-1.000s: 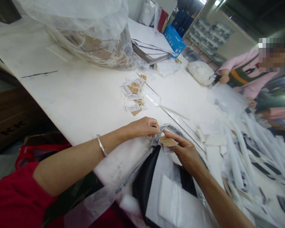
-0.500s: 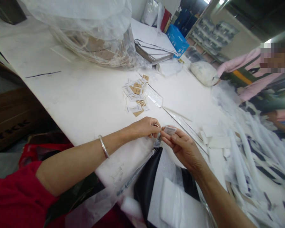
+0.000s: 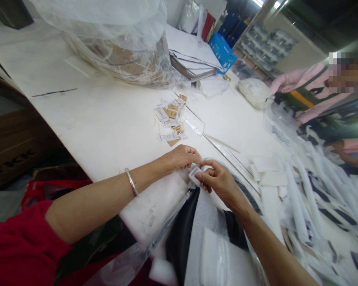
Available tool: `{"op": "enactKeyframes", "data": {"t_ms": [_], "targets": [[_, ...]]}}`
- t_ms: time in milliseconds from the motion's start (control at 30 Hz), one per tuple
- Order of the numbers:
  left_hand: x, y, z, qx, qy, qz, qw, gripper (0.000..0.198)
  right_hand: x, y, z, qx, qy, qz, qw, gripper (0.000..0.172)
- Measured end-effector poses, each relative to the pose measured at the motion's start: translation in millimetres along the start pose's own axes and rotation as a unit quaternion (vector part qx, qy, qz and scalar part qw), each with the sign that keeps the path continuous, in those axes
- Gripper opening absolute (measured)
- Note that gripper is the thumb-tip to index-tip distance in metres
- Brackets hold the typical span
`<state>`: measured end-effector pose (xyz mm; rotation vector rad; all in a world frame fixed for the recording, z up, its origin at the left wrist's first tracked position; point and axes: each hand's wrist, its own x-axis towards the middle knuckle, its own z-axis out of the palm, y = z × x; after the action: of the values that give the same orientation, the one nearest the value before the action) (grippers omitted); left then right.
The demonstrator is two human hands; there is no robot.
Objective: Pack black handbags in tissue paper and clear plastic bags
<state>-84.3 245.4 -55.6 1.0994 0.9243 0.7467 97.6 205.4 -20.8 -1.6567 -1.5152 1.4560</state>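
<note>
Both hands meet at the near edge of the white desk (image 3: 101, 119). The right hand (image 3: 219, 180) pinches a small white tag (image 3: 194, 175) between thumb and fingertips, fingers curled shut on it. The left hand (image 3: 181, 157) is closed beside it, fingertips at the top of a clear bag (image 3: 155, 238); what it grips is hidden. The bag holds a dark garment (image 3: 183, 230) and hangs over the desk edge, within reach. A pile of tags (image 3: 170, 121) lies farther out, near the left hand.
</note>
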Motion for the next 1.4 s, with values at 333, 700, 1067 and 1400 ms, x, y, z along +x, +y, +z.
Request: {"op": "enactKeyframes", "data": {"t_ms": [333,700,1067,1400], "targets": [[-15,12,1.3,0.114,-0.125,0.081,0.982,0.022,2,12,1,0.104,0.096,0.015,0.990,0.041],[-10,5,-0.7,0.190,-0.055,0.032,0.980,0.009,-6,6,1,0.030,0.117,-0.043,0.992,0.035],[-8,23,-21.5,0.241,0.066,0.097,0.963,0.013,10,-20,1,-0.056,0.108,-0.076,0.990,0.037],[-8,24,-27.7,0.306,0.166,0.115,0.930,0.020,25,-11,-9,-0.185,-0.014,-0.033,0.982,0.016]]}}
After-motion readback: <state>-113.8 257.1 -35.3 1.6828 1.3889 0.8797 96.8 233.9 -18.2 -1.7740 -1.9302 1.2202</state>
